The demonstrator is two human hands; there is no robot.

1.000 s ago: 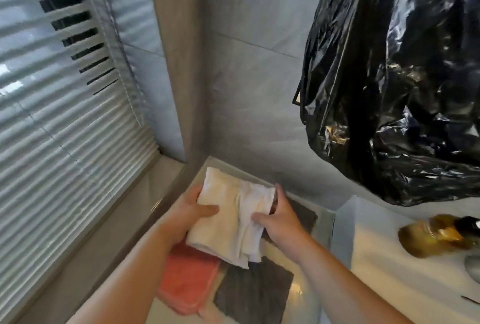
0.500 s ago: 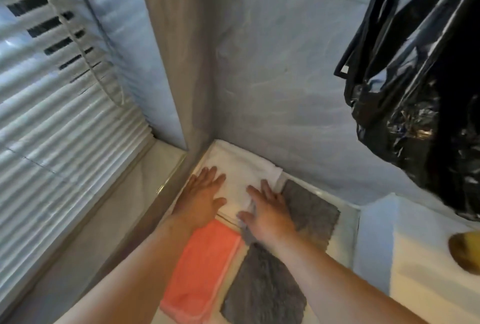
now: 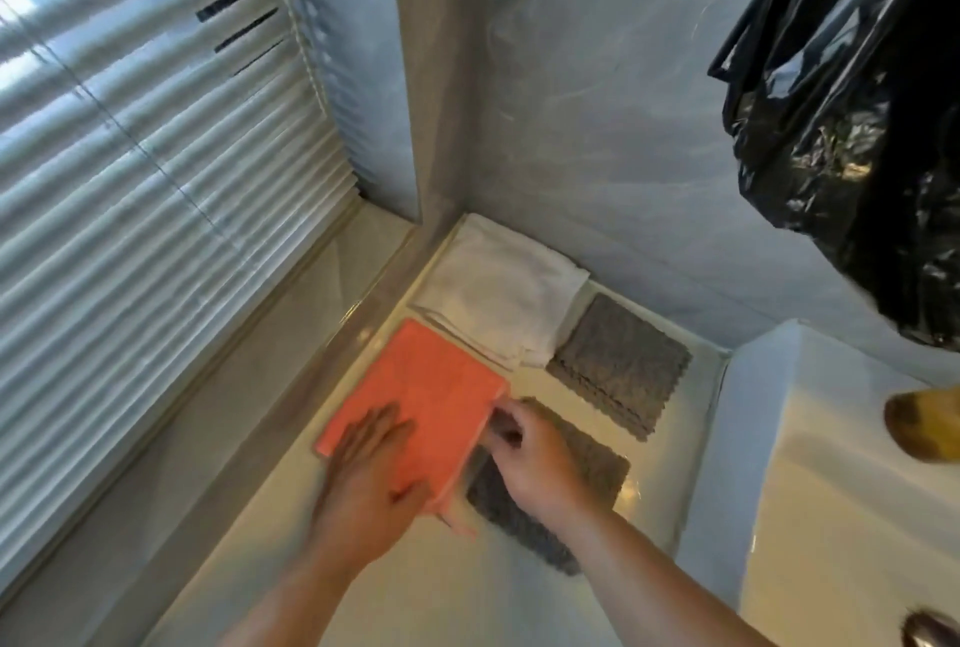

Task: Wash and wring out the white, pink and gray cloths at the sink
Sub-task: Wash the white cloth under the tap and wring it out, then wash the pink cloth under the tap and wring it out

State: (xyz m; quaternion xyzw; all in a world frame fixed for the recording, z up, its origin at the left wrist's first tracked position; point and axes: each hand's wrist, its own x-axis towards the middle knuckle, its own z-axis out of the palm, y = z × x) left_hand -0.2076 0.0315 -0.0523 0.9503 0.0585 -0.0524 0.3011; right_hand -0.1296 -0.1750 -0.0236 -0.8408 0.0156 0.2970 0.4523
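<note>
Both forearms reach in from the bottom edge over a glossy pale counter [image 3: 524,599]. The left hand [image 3: 371,477] lies palm down on the near end of the folded pink cloth [image 3: 436,386], fingers straight and slightly spread, pressing it flat. The right hand [image 3: 530,459] comes in from the right with the wrist bent inward; its curled fingers and thumb meet at the pink cloth's right edge and, through the motion blur, seem to pinch that edge. Under this hand lies the nearer gray cloth [image 3: 597,464], flat on the counter and partly covered. Beyond it the farther gray cloth [image 3: 621,360] sits folded, touching the folded white cloth [image 3: 498,293], which fills the corner against the tiled wall [image 3: 597,127]. The sink [image 3: 831,480] is to the right of all 4 cloths. A black plastic bag [image 3: 857,127] hangs above it, and a window blind [image 3: 145,153] covers the left.
</note>
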